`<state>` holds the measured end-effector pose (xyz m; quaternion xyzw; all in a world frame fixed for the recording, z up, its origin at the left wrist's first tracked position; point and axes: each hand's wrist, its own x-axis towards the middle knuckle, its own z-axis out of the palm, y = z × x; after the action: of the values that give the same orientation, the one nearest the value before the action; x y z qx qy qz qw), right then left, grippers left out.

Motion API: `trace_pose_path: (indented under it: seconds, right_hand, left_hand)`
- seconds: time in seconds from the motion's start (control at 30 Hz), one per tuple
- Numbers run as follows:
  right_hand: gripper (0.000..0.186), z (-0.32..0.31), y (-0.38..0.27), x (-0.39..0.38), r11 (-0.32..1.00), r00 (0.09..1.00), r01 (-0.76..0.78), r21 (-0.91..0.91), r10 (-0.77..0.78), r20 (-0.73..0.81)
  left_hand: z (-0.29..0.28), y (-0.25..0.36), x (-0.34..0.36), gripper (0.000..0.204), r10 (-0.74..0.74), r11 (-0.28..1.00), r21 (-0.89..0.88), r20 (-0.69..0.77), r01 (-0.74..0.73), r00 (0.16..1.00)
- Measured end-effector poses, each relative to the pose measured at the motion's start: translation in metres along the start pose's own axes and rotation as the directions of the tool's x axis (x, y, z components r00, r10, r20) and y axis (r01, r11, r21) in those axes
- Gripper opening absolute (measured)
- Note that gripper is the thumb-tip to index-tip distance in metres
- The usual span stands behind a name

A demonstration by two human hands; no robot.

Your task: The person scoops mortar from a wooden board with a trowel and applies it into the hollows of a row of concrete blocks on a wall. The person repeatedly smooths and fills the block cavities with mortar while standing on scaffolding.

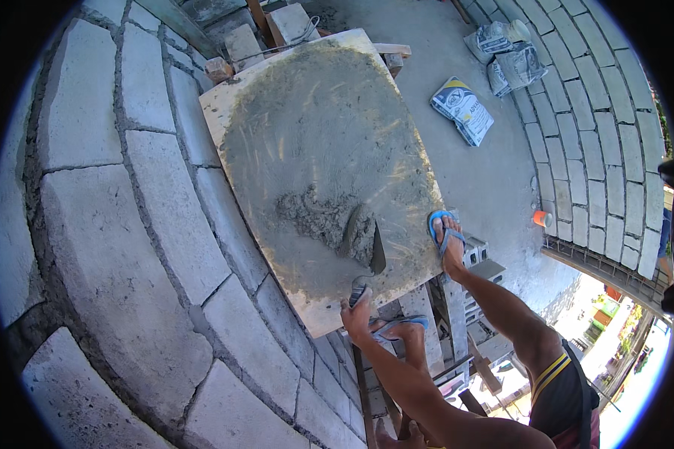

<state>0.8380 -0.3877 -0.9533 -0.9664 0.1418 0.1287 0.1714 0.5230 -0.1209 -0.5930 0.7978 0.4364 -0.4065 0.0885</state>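
Note:
My right hand (pixel 356 314) grips the dark trowel handle (pixel 363 283) near the board's lower edge. The trowel's blade (pixel 376 251) rests in a heap of wet grey mortar (pixel 307 217) on a mortar-smeared board (pixel 254 112). What looks like my left hand (pixel 397 438) shows partly at the bottom edge; its fingers and anything in them are unclear. My right foot (pixel 449 243), in a blue flip-flop, is on the board's right edge; my other foot (pixel 401 329) sits below the board.
Block walls rise at left (pixel 157 224) and right (pixel 591 135). Bags (pixel 460 108) lie on the concrete floor (pixel 472 172), with an orange cup (pixel 542 218) by the right wall. Hollow blocks (pixel 479 295) and timber (pixel 487 367) lie below. An edge opens onto brighter ground at lower right.

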Motion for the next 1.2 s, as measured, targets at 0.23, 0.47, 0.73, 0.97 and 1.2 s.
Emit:
trace_pose_path:
  seconds: [0.23,0.47,0.73,0.97,1.2]
  right_hand:
    - [0.047,0.004,-0.001,-0.012,0.975,0.97,0.211,-0.065,-0.201,0.136]
    - [0.047,0.013,0.0,-0.003,0.996,0.978,0.089,0.013,-0.09,0.191]
    - [0.03,-0.139,-0.198,-0.062,0.373,0.736,-0.566,0.735,-0.173,0.655]
    - [0.04,-0.47,-0.301,-0.119,0.465,0.443,-0.662,0.587,-0.389,0.808]
    - [0.042,-0.752,-0.443,-0.159,0.862,0.177,-0.231,0.451,-0.418,0.891]
  left_hand:
    - [-0.007,0.017,0.013,0.099,0.023,0.999,-0.047,0.029,-0.021,0.999]
    - [-0.003,0.03,0.018,0.096,0.023,0.989,-0.146,0.036,-0.018,0.999]
    - [-0.03,0.078,0.037,0.093,0.08,0.942,-0.324,-0.032,-0.086,0.996]
    - [-0.103,0.122,0.059,0.092,0.069,0.525,-0.849,0.11,0.058,0.992]
    - [-0.352,0.13,-0.113,0.072,0.716,-0.666,-0.572,-0.309,0.479,0.626]
